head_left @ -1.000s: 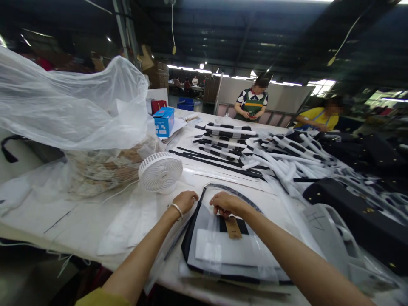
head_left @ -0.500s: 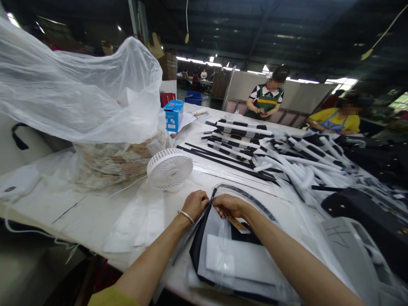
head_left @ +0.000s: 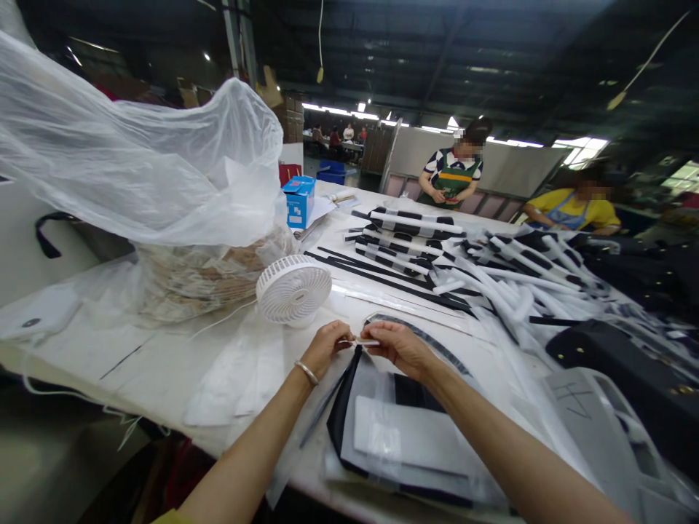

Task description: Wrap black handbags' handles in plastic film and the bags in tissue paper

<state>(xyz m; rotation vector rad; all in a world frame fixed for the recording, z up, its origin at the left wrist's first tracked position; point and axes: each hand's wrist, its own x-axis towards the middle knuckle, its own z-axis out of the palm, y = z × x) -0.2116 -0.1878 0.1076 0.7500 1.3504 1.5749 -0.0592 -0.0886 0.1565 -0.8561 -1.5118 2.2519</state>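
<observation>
Pinching tag (head_left: 370, 342) now raised off wrapped bag's front (head_left: 401, 437), right hand (head_left: 403, 348) above bag's corner, left hand (head_left: 326, 346) fingertips narrowed, contents unclear, fan (head_left: 293, 290) left beyond bag.

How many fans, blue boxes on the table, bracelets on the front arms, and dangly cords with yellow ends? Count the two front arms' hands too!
White fan: 1
Blue box: 1
Bracelet: 1
Hanging cords: 2
Hands, left hand and right hand: 2
Total: 7
</observation>
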